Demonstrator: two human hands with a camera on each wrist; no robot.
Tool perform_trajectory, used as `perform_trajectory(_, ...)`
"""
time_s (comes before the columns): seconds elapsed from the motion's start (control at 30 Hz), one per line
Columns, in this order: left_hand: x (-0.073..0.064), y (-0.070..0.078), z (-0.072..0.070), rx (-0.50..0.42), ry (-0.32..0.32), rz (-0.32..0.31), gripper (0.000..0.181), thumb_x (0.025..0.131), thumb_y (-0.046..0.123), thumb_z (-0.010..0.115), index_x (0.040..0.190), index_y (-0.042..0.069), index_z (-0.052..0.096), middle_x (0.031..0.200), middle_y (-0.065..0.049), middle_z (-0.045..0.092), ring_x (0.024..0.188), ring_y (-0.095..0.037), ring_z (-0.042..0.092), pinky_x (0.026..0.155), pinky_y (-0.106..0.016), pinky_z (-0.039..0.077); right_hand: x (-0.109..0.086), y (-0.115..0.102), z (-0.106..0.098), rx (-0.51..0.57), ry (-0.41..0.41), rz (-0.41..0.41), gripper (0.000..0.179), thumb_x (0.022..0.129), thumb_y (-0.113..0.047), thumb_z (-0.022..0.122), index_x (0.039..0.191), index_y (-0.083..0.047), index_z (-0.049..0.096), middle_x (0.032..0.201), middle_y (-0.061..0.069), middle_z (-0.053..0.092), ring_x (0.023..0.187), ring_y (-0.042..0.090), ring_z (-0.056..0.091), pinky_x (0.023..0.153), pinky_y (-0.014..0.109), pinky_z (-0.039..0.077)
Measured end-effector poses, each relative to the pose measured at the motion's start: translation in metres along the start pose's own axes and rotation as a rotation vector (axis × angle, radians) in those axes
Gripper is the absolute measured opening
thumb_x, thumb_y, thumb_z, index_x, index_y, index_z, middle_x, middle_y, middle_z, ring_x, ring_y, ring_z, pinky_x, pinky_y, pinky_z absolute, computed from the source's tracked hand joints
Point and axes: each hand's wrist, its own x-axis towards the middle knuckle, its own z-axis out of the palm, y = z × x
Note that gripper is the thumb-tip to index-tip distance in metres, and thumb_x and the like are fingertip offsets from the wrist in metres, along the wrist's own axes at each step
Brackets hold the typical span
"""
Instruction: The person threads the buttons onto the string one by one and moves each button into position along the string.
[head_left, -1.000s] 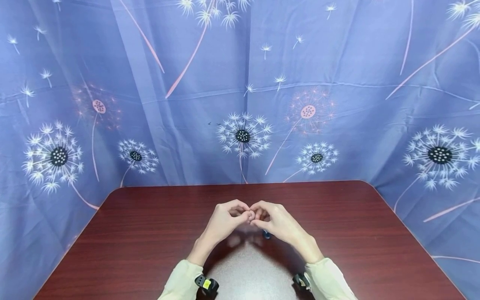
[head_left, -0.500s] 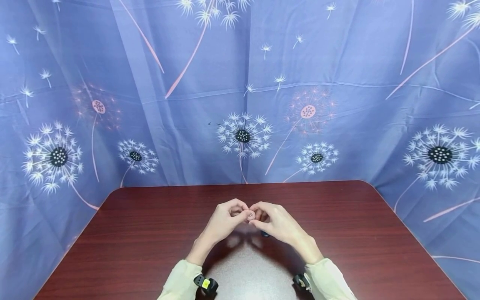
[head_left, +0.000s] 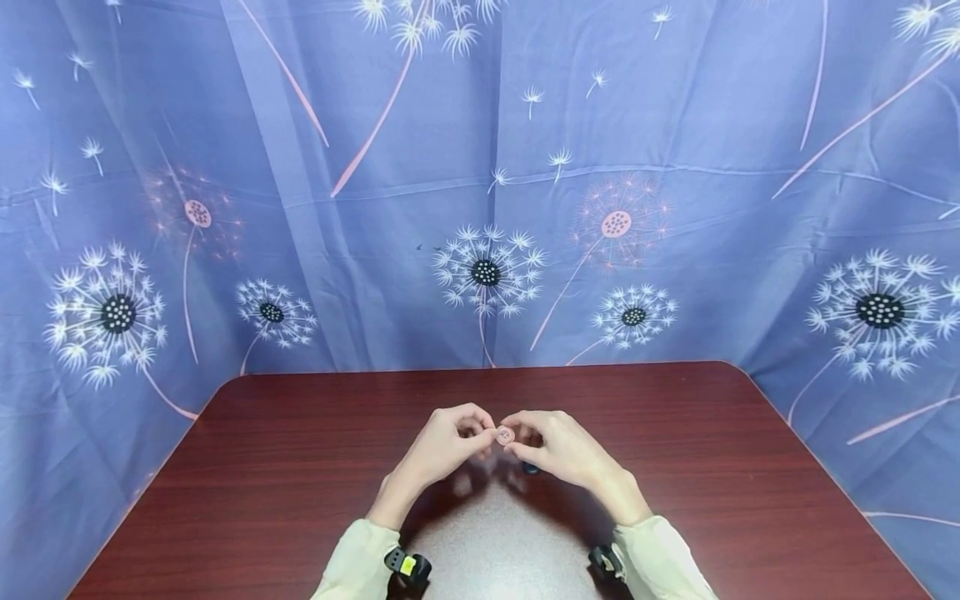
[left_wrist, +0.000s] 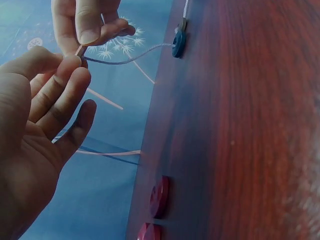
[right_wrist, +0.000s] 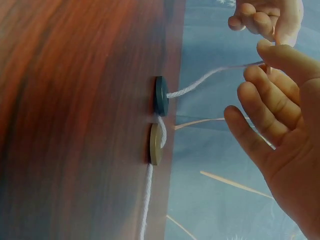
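The right hand [head_left: 564, 447] pinches a round, pale pink button [head_left: 506, 436] near thin white string [right_wrist: 205, 81]; the left hand [head_left: 442, 442] pinches tight beside it, on what I cannot tell.

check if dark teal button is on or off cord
On: in the right wrist view, white cord leaves the dark teal button and continues past it to the brown button.

A: Surface?
B: Red-brown wood-grain table [head_left: 300, 475].
A: On it?
B: Below right hand [head_left: 561, 448]: dark green button [right_wrist: 161, 96], tan button [right_wrist: 156, 145], on white cord [right_wrist: 146, 200]. Below left hand [head_left: 441, 443]: at least two red buttons [left_wrist: 159, 197].
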Motion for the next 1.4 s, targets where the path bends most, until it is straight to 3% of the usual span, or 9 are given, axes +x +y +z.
perform_trajectory(0.33,-0.002,0.003,-0.001,-0.006,-0.003,0.01,0.005,0.093,0.022,0.067,0.093,0.018,0.069,0.065,0.001,0.069,0.062,-0.032,0.069,0.058,-0.029,0.054,-0.002,0.003,0.0,-0.078,-0.075,-0.013,0.027,0.094,-0.028,0.068,0.12,-0.021,0.07,0.07,-0.02,0.058,0.06,-0.004,0.051,0.061,0.019,0.045)
perform_trajectory(0.63,-0.001,0.002,-0.001,-0.048,-0.01,0.005,0.006,0.094,0.021,0.067,0.095,0.016,0.069,0.065,-0.001,0.069,0.064,-0.036,0.069,0.064,-0.047,0.058,-0.003,0.007,0.001,-0.072,-0.143,0.014,0.027,0.093,-0.026,0.068,0.119,-0.017,0.071,0.071,-0.02,0.062,0.061,-0.005,0.053,0.063,0.02,0.046)
perform_trajectory(0.93,-0.001,0.002,-0.001,-0.058,-0.035,-0.013,0.004,0.095,0.023,0.067,0.096,0.02,0.069,0.066,0.0,0.069,0.065,-0.037,0.07,0.065,-0.044,0.059,-0.005,0.01,0.003,-0.041,-0.257,0.071,0.025,0.09,-0.02,0.07,0.114,-0.015,0.072,0.082,-0.013,0.072,0.068,-0.004,0.057,0.065,0.022,0.048)
perform_trajectory(1.17,-0.001,0.002,0.0,-0.077,-0.043,-0.012,0.005,0.094,0.024,0.067,0.097,0.021,0.069,0.067,-0.001,0.068,0.067,-0.042,0.069,0.066,-0.05,0.059,-0.007,0.011,0.004,-0.059,-0.284,0.108,0.026,0.091,-0.027,0.071,0.115,-0.017,0.072,0.067,-0.012,0.063,0.057,-0.002,0.051,0.057,0.023,0.044)
perform_trajectory(1.4,-0.001,0.0,0.002,-0.05,-0.052,0.009,0.005,0.095,0.026,0.067,0.097,0.022,0.069,0.066,0.0,0.068,0.066,-0.039,0.069,0.066,-0.048,0.058,-0.009,0.012,0.005,-0.072,-0.313,0.122,0.016,0.091,-0.026,0.071,0.106,-0.022,0.074,0.065,-0.014,0.062,0.057,-0.001,0.05,0.056,0.024,0.043)
